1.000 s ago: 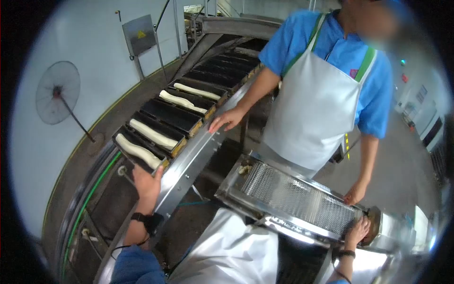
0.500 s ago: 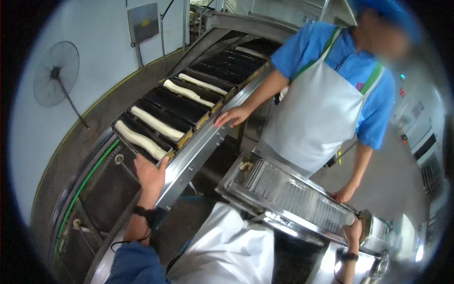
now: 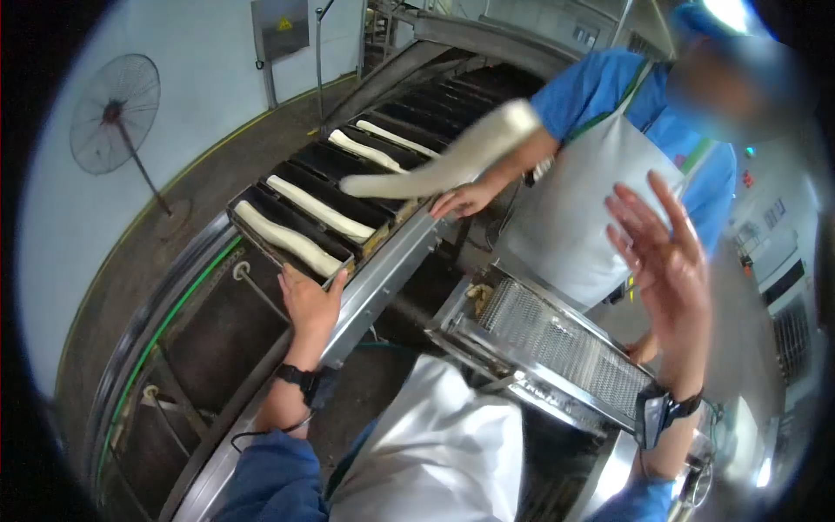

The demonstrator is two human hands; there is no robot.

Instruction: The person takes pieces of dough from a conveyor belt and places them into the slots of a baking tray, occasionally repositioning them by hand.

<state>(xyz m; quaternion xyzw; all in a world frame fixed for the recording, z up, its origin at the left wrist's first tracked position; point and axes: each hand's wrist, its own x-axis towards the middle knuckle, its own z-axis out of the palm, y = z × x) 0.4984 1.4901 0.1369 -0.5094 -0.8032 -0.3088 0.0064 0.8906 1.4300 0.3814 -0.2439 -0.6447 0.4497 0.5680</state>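
Observation:
My left hand (image 3: 311,306) grips the near end of the closest black baking pan (image 3: 346,268), thumb and fingers apart along its edge. In that pan lies a long pale dough strip (image 3: 287,239). My right hand (image 3: 665,261) is raised on the right, open, fingers spread and slightly blurred. A loose dough strip (image 3: 444,161) is in mid-air above the pans, tilted and smeared by motion, touching neither of my hands. Further dough strips lie in other pans of the row, while several pans hold no dough.
Opposite me stands a co-worker in a white apron (image 3: 565,217), one hand (image 3: 465,200) on the metal rail (image 3: 383,283) beside the pans. Between us is a mesh conveyor (image 3: 557,335) with dough scraps at its far end. A fan (image 3: 113,113) stands by the left wall.
My right hand has risen from the mesh conveyor's near end and opened. A dough strip now flies above the pans. My left hand stays at the front pan; the view has shifted slightly.

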